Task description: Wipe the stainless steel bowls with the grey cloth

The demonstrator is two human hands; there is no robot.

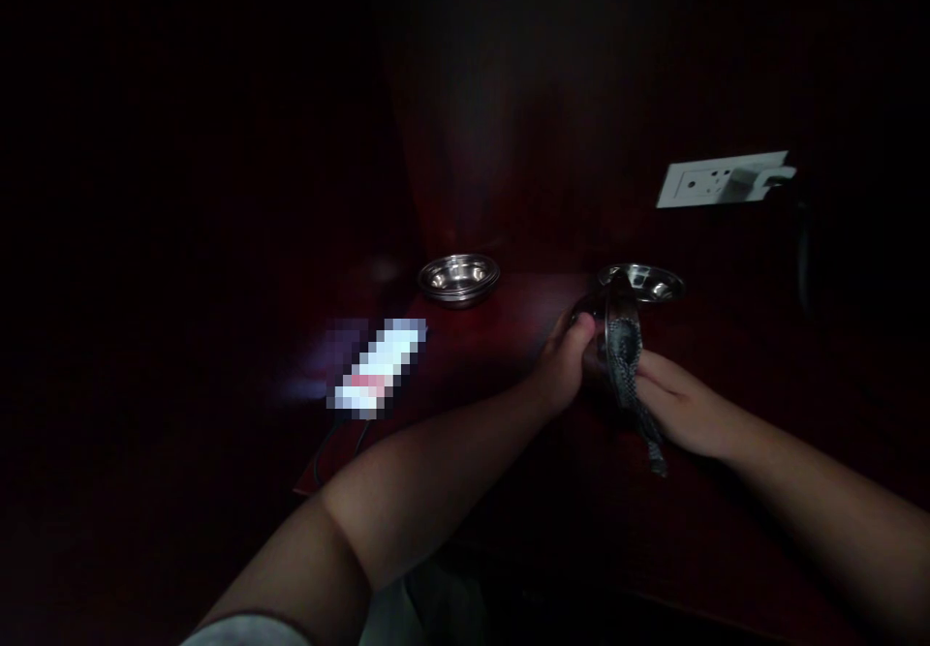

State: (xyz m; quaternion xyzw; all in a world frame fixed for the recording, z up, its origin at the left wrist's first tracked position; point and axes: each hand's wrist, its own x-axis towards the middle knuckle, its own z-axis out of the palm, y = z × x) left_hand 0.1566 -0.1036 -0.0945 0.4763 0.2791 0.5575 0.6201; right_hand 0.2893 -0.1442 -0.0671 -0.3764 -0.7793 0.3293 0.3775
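A metal bowl (596,341) is tilted up on its side above the dark red table. My left hand (567,355) is closed on the bowl's outer side, with the thumb near its rim. On the bowl's other side my right hand (672,399) presses a dark patterned cloth (625,360) against it, and a loose end of the cloth hangs down. The right fingertips are hidden behind the cloth and bowl. Just behind, a shiny metal bowl (658,283) rests on the table, partly covered by the held one. Further left stands a small stack of metal bowls (459,283).
A lit phone (382,370), its screen blurred out, lies left of my left forearm with a dark cable by it. On the wall at right is a white socket plate (697,183) with a plug (756,181) in it. The surroundings are very dark.
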